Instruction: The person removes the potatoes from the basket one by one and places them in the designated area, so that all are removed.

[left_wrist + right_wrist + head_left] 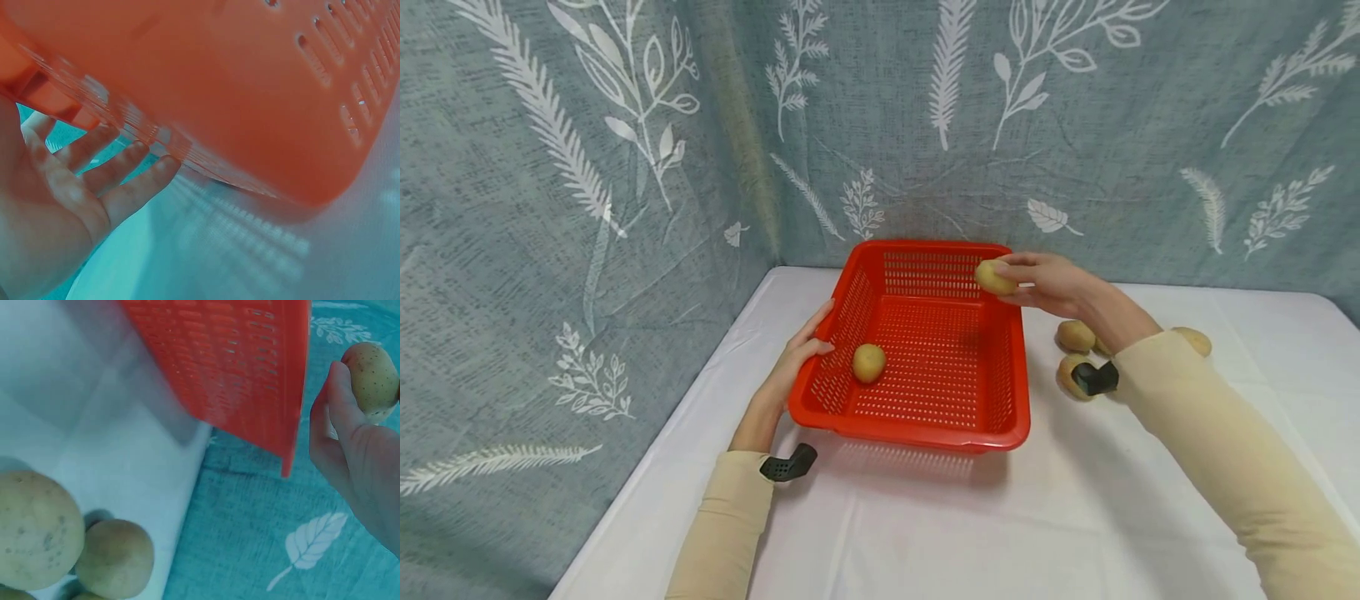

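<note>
A red plastic basket [925, 342] with slotted walls stands on the white-covered table, one potato [868, 363] inside at its left. My left hand [793, 362] holds the basket's left side, thumb over the rim. In the left wrist view the fingers [140, 190] of that hand lie along the outer wall, below the rim. Over the basket's far right corner, my right hand [1048, 283] pinches another potato [995, 277] between thumb and fingers. The right wrist view shows this held potato [372, 381] beyond the basket's wall, apart from it.
Several potatoes [1076, 336] lie on the table right of the basket, partly hidden under my right forearm. One more potato [1193, 340] shows beyond the sleeve. A blue-green patterned curtain [880, 167] hangs behind the table [925, 533] and along its left side.
</note>
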A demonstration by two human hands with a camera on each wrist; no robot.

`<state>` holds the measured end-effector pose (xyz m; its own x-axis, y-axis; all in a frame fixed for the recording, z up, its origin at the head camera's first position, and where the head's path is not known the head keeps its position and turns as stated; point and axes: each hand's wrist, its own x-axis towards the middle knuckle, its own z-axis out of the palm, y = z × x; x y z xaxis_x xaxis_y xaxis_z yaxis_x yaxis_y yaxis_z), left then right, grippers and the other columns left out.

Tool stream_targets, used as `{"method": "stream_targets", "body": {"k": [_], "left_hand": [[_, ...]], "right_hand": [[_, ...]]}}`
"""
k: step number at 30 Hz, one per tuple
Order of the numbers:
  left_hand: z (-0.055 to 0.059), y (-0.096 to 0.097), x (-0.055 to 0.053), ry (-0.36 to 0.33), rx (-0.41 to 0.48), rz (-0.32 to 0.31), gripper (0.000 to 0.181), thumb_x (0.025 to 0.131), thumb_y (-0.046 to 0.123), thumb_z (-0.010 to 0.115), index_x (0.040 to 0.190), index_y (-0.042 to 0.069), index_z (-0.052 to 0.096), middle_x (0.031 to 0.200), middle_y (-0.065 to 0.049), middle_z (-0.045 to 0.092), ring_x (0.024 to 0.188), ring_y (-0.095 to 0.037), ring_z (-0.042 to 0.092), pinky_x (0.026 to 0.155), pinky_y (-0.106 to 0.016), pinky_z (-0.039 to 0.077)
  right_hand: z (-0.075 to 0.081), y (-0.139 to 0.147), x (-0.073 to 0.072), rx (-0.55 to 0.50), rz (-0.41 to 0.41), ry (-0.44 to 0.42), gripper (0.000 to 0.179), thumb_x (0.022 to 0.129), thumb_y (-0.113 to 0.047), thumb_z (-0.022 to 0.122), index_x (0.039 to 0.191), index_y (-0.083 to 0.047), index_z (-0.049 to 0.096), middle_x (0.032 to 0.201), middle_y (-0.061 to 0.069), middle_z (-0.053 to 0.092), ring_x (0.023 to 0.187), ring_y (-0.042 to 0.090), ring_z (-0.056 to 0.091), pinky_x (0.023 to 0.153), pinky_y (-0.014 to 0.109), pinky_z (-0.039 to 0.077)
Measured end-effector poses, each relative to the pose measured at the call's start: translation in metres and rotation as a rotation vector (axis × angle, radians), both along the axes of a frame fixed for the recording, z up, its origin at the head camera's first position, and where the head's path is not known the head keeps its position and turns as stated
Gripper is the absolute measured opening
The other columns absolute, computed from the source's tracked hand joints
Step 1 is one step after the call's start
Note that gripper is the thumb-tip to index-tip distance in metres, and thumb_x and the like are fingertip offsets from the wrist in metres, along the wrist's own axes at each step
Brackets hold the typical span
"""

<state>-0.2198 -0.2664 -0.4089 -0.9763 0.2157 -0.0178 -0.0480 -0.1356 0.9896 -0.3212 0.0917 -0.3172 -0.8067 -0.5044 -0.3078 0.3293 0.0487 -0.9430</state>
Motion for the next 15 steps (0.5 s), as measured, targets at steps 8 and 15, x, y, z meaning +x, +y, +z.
{"method": "stream_targets", "body": {"k": [8, 15], "left_hand": [[-0.001, 0.0, 0.001, -0.003, 0.004, -0.001, 0.07, 0.09, 0.003, 0.035, 0.154, 0.022, 0.015, 0.153, -0.012, 0.019, 0.125, -0.029, 0.033, 0.088, -0.03, 0.043], [0.001, 0.001, 0.001, 0.0, 0.008, 0.01, 0.07, 0.089, 0.003, 0.036, 0.154, 0.022, 0.016, 0.153, -0.011, 0.019, 0.127, -0.03, 0.031, 0.088, -0.03, 0.043]], "right_hand": [[-0.007, 0.025, 0.006, 0.025, -0.008, -0.009, 0.064, 0.098, -0.018, 0.051, 0.148, 0.003, 0.016, 0.13, 0.011, 0.035, 0.104, 0.015, 0.054, 0.099, 0.032, 0.039], [-0.008, 0.047, 0.012, 0.071, -0.019, 0.027, 0.065, 0.098, -0.022, 0.051, 0.148, 0.002, 0.017, 0.132, 0.01, 0.035, 0.111, 0.018, 0.049, 0.097, 0.032, 0.041]]}}
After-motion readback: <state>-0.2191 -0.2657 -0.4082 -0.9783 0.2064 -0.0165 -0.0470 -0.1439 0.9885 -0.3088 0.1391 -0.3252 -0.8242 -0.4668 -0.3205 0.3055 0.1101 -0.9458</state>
